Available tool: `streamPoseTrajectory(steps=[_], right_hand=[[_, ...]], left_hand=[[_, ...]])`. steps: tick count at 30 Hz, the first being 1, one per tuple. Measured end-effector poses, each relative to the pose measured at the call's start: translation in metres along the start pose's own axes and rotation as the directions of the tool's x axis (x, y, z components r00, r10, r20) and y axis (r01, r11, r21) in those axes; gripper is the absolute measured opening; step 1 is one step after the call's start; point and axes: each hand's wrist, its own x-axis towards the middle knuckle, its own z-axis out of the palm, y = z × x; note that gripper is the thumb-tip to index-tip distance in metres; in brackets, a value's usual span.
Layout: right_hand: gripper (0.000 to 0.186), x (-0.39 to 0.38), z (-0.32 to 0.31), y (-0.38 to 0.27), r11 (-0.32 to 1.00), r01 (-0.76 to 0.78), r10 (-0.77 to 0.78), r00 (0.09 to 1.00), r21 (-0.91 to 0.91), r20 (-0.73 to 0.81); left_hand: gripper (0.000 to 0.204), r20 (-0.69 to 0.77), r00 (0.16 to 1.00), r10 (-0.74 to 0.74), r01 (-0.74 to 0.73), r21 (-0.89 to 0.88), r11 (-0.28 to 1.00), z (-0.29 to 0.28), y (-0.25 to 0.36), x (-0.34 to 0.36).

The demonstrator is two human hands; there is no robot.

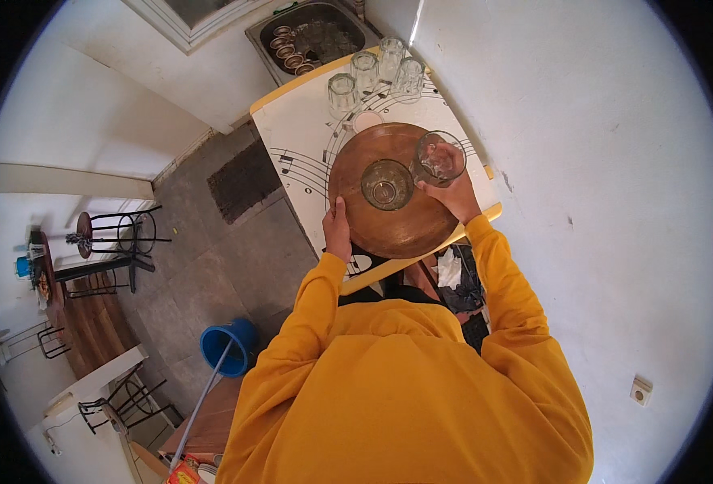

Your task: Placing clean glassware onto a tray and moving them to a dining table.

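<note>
A round brown wooden tray point(380, 234) rests on a white table printed with black music notes. My left hand point(338, 230) grips the tray's left rim, thumb on top; its other fingers are mostly hidden. In my right hand point(455, 194) is a clear glass point(439, 153), held over the tray's right edge, its open mouth facing up. Another clear glass point(386, 185) stands on the tray near its middle, close beside the held one. Past the tray's far edge sits a small whitish cup point(367, 121), partly hidden by the rim.
Several faceted clear glasses point(364, 71) stand at the table's far end. Beyond them is a sink point(324, 36) with several small cups. A white wall point(598, 202) runs along the right. At left, a blue bucket point(230, 347) with a pole stands on the grey floor, near a dark mat point(243, 181).
</note>
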Motion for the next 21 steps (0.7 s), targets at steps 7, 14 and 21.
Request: streamPoseTrajectory(steps=[7,14,21], right_hand=[[0.08,-0.006,-0.001,0.017,0.999,0.021,-0.02,0.999,-0.031,0.039],[0.08,-0.009,-0.002,0.01,0.996,-0.002,0.008,0.998,-0.092,0.068],[0.082,-0.008,-0.009,0.022,0.992,0.023,-0.015,0.998,-0.127,0.068]], left_hand=[[0.051,0.011,1.0,0.005,-0.005,-0.012,1.0,-0.004,-0.001,0.007],[0.057,0.032,0.999,0.026,-0.025,-0.01,1.0,-0.006,-0.002,0.009],[0.056,0.04,0.999,0.012,-0.011,-0.018,1.0,0.001,0.003,0.007]])
